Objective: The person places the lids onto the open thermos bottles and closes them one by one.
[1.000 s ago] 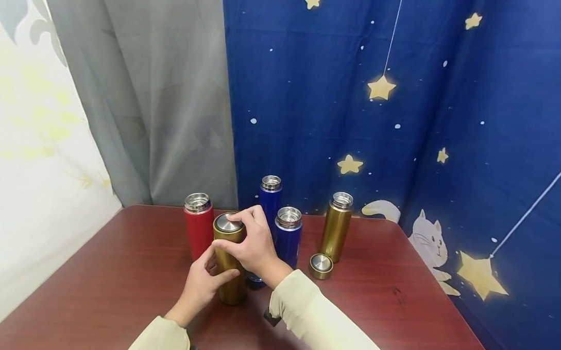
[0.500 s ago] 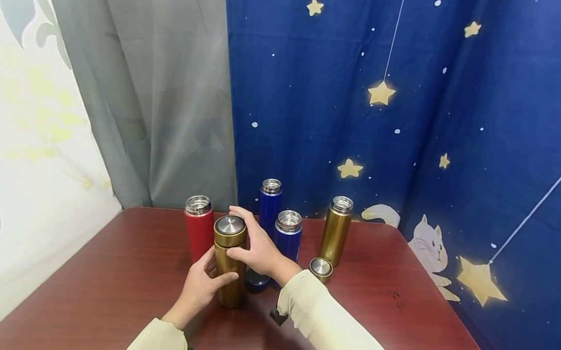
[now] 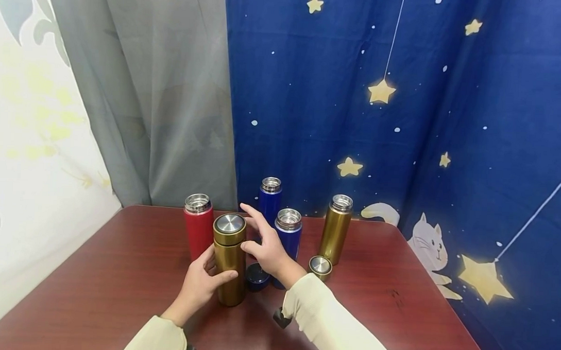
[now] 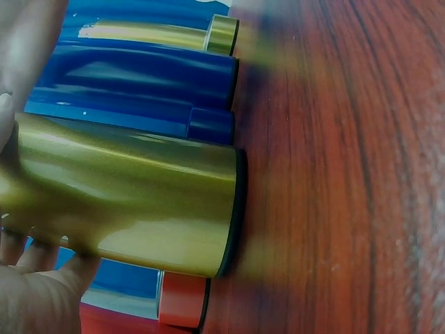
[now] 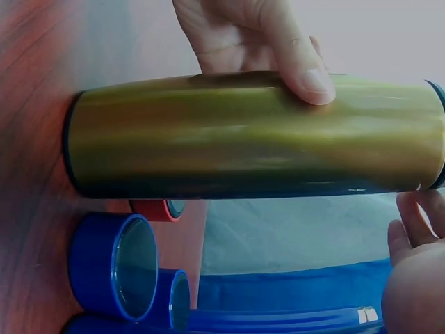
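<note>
A gold thermos bottle (image 3: 230,284) stands upright on the table with its steel-topped cap (image 3: 230,237) on. My left hand (image 3: 199,283) grips its body from the left; in the right wrist view the thumb (image 5: 311,76) lies across the gold side. Beside the cap, my right hand (image 3: 270,249) has its fingers spread and fairly straight, the thumb tip right at the seam below the cap. Behind on the left is a red thermos bottle (image 3: 198,236) with a bare steel neck. A blue cap (image 3: 257,278) sits just right of the gripped bottle.
Two uncapped blue bottles, one nearer (image 3: 288,239) and one farther back (image 3: 270,200), stand behind the right hand. An uncapped gold bottle (image 3: 337,231) and a gold cap (image 3: 320,269) are further right. A red cap (image 4: 183,299) shows in the left wrist view.
My right hand has come off the gold bottle's cap and moved to the right, its fingers spreading. The left hand keeps its grip on the bottle.
</note>
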Motion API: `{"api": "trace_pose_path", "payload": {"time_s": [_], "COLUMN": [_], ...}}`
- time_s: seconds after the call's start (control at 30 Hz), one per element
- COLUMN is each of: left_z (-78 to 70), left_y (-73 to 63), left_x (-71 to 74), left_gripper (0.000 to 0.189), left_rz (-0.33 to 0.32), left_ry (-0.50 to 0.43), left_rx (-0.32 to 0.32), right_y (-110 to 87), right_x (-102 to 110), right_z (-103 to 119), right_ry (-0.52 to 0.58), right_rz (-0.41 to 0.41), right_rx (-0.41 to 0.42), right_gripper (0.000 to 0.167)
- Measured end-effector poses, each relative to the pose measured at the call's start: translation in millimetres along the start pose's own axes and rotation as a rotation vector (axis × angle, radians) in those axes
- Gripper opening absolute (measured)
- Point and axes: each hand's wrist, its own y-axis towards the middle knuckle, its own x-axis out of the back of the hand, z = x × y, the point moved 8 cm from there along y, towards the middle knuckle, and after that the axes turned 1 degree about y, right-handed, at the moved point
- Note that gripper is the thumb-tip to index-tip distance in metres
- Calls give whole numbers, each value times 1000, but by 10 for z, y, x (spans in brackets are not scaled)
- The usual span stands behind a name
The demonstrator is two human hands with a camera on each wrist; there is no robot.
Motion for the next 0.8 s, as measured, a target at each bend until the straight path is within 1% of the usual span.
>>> {"api": "trace_pose_path", "payload": {"time_s": [0.03, 0.17, 0.3, 0.43, 0.5, 0.57, 0.7, 0.8], "left_z": [0, -1, -3, -5, -2, -2, -6, -7], "left_y": [-1, -6, -10, -9, -13, -12, -6, -6], "left_x": [-1, 0, 4, -12, 1, 4, 5, 3], "left_gripper": [79, 80, 80, 79, 79, 79, 77, 76], "left_rz": [0, 0, 1, -1, -5, -3, 0, 4], "left_ry": [-3, -7, -9, -11, -9, -10, -13, -14], "left_rx": [0, 11, 17, 19, 20, 18, -3, -15], "right_y": [-13, -57, -116, -169, -153, -106, 36, 117], "right_x": [14, 59, 89, 103, 87, 59, -35, -95], "right_z": [46, 69, 94, -53, -145, -224, -284, -311], "right_ry": [-2, 2, 10, -5, -16, -10, 22, 5], "right_rz": [-10, -71, -149, -222, -234, -202, -55, 34], "right_rx": [-1, 22, 65, 106, 112, 110, 81, 52], "right_gripper": [71, 66, 59, 53, 51, 53, 61, 64]}}
